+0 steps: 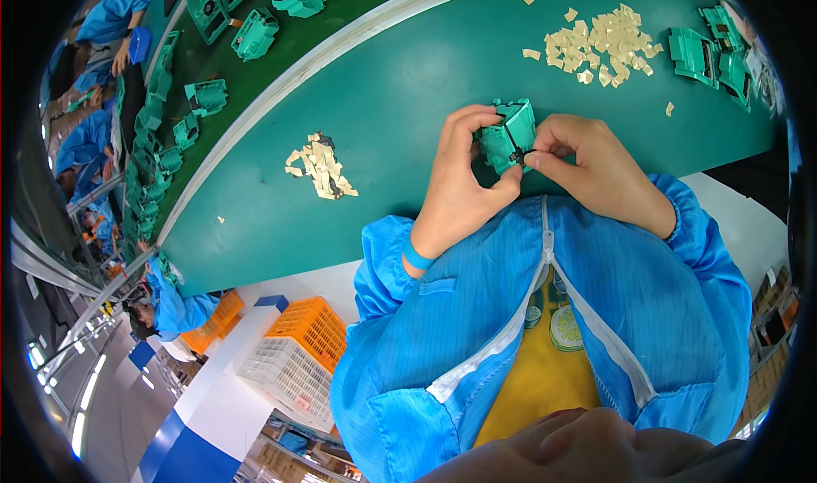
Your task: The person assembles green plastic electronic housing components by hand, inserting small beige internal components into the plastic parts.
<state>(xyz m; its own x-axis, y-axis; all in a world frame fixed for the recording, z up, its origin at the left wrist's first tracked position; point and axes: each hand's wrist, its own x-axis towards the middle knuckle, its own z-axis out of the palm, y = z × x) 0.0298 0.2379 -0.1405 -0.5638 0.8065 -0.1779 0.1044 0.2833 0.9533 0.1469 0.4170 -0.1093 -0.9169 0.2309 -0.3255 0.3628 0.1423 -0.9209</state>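
1. Green housing at 1–2 o'clock; I have the left hand clamped around it.
2. Right hand pinching its dark strip: placed, I judge; seating unclear.
3. Cream pieces beyond, 1–2 o'clock, loose, unapplied.

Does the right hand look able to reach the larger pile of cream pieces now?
Probably yes: the larger pile of cream pieces lies uncovered on the green table, with nothing visible between it and the right hand. That hand is busy at the green plastic part, though.
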